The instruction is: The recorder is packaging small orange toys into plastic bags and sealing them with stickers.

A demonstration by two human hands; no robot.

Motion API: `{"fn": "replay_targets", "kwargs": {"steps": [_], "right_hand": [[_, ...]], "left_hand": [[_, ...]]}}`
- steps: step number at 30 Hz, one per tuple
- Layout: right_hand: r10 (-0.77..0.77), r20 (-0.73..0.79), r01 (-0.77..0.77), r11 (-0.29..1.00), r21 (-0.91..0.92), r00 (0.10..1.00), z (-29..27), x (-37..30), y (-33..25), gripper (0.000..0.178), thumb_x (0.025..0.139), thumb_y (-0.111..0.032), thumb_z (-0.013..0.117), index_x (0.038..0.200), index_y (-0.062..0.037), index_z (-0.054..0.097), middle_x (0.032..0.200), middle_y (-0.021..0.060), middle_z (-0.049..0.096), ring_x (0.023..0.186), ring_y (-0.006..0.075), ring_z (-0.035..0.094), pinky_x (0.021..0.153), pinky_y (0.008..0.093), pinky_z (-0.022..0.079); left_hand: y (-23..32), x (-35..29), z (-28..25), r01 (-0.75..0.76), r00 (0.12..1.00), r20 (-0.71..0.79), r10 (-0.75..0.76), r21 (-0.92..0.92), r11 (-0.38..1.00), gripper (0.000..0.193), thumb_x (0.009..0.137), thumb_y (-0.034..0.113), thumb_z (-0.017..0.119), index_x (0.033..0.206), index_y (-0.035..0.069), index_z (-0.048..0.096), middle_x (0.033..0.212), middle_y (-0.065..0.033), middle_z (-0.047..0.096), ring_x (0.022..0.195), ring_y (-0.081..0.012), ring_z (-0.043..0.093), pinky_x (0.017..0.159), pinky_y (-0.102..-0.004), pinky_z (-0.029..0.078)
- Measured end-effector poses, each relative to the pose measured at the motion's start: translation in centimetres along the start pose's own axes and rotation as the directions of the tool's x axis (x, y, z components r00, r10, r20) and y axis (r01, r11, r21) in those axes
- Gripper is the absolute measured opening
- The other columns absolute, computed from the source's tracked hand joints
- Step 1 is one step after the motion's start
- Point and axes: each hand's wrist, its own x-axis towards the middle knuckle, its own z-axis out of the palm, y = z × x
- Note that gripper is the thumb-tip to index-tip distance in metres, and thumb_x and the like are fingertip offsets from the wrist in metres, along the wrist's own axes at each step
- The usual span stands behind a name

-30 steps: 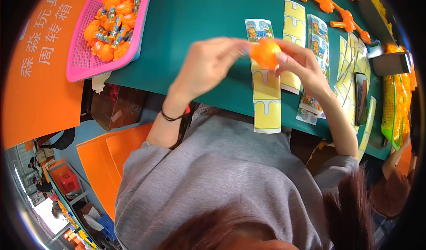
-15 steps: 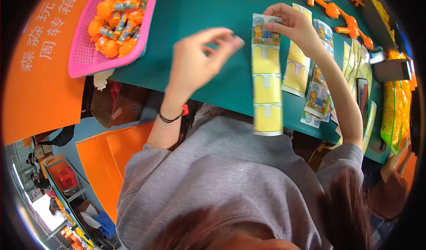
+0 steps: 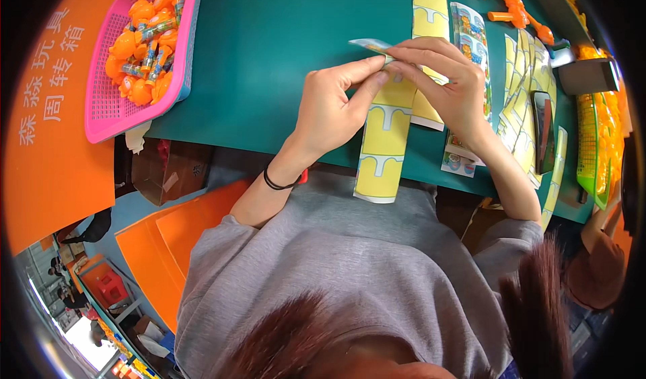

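My left hand (image 3: 336, 106) and my right hand (image 3: 447, 79) meet above the green table, thumbs and fingertips pinched together at the top of a sticker strip (image 3: 382, 143). The strip hangs down toward me, its panels plain yellow with pale curved outlines. At its upper end a colourful printed sticker (image 3: 369, 44) is bent over and pokes out to the left of my fingers. Whether that sticker is still joined to the strip is hidden by my fingertips. Beyond my right hand lies another yellow strip (image 3: 429, 19), with printed sticker sheets (image 3: 470, 32) beside it.
A pink basket (image 3: 94, 106) of orange toys (image 3: 124, 46) with patterned tubes stands at the left. More yellow strips (image 3: 518, 99) lie at the right, under a dark flat object (image 3: 542, 133). Orange toy parts (image 3: 517, 12) lie far right, near a green basket (image 3: 587, 163). Another person's arm shows there.
My left hand has moved right to join my right hand at the strip's top and pinch it. The printed end, flat before, is now bent over. The view has shifted slightly.
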Motion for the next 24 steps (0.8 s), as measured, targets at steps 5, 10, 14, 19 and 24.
{"fn": "replay_targets", "kwargs": {"steps": [5,10,14,19,24], "right_hand": [[0.008,0.075,-0.016,0.993,0.115,0.997,-0.5,-0.1,0.6,0.014,0.082,-0.003,0.072,0.096,-0.0011,0.074,0.097,0.0089,0.071,0.090,0.0178,0.067,0.082,0.0276,0.053],[0.117,0.145,-0.146,0.966,0.214,0.983,-0.8,0.2,0.4,0.011,0.084,-0.002,0.070,0.095,-0.0002,0.073,0.095,0.0087,0.071,0.091,0.0172,0.067,0.083,0.0282,0.053],[0.086,0.132,-0.111,0.974,0.196,0.987,-0.8,0.2,0.3,0.009,0.086,-0.002,0.068,0.093,-0.0007,0.074,0.094,0.0090,0.072,0.092,0.0170,0.067,0.084,0.0282,0.052],[0.248,0.196,-0.293,0.923,0.251,0.949,-0.6,0.2,0.8,0.015,0.093,-0.005,0.062,0.104,0.0024,0.068,0.098,0.0072,0.070,0.092,0.0133,0.065,0.085,0.0273,0.052],[0.310,0.191,-0.363,0.841,0.402,0.931,-0.4,0.6,0.9,0.016,0.092,-0.006,0.063,0.106,0.0022,0.067,0.099,0.0064,0.069,0.091,0.0123,0.064,0.084,0.0268,0.052]], "left_hand": [[0.3,0.0,-0.4,-0.156,0.988,0.029,0.153,0.232,0.960,0.021,0.088,0.004,0.066,0.107,-0.001,0.071,0.100,-0.0169,0.072,0.088,-0.0217,0.072,0.074,-0.0274,0.056],[0.0,-0.2,-0.4,-0.184,0.983,0.050,0.177,0.253,0.950,0.023,0.087,0.003,0.066,0.109,0.001,0.070,0.098,-0.0171,0.072,0.085,-0.0235,0.073,0.067,-0.0285,0.057],[0.3,-0.2,-0.5,-0.189,0.982,0.061,0.180,0.253,0.949,0.024,0.087,0.003,0.066,0.110,0.001,0.070,0.096,-0.0169,0.072,0.082,-0.0231,0.073,0.065,-0.0284,0.055],[0.0,-0.2,-0.3,-0.175,0.984,0.058,0.166,0.283,0.943,0.025,0.087,0.004,0.065,0.112,0.000,0.069,0.093,-0.0172,0.072,0.076,-0.0218,0.073,0.061,-0.0279,0.053],[-0.9,-0.1,-0.5,-0.138,0.990,0.006,0.139,0.199,0.970,0.028,0.088,0.006,0.066,0.115,0.001,0.068,0.092,-0.0181,0.072,0.074,-0.0195,0.072,0.060,-0.0277,0.053]]}}
